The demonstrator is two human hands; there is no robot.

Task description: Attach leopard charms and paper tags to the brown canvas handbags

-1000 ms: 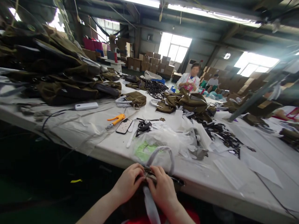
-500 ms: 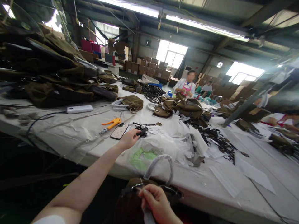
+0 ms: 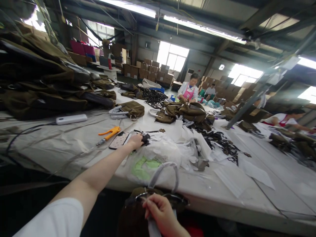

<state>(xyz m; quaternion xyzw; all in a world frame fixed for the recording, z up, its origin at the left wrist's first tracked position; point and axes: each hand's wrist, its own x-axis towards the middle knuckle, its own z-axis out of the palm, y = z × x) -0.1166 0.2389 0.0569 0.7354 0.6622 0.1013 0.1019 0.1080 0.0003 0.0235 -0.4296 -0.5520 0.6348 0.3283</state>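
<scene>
My left hand (image 3: 135, 141) reaches across the table, its fingers closed at the edge of a small bundle of black straps (image 3: 146, 138). Close beside that hand lie a phone in a patterned case (image 3: 118, 141) and an orange-handled air blow gun (image 3: 110, 134). Low in front of me, my right hand (image 3: 160, 210) pinches a grey-wrapped handle (image 3: 153, 227) of an olive-brown bag (image 3: 132, 214). The bag is at the table's front edge with its other wrapped handle (image 3: 165, 168) standing up in a loop. Shadow hides the bag's lower part.
Olive bags (image 3: 44, 92) are heaped at the left, near a white power bank (image 3: 71, 119). Clear plastic (image 3: 170, 149) with a green piece, paper sheets (image 3: 229, 179) and black straps (image 3: 222, 144) cover the table. A slanted pole (image 3: 247, 107) rises at right. Co-workers (image 3: 189, 92) work beyond.
The view has turned slightly right, so things sit further left. My left hand has moved further over the black straps. My right hand keeps its pinch on the handle.
</scene>
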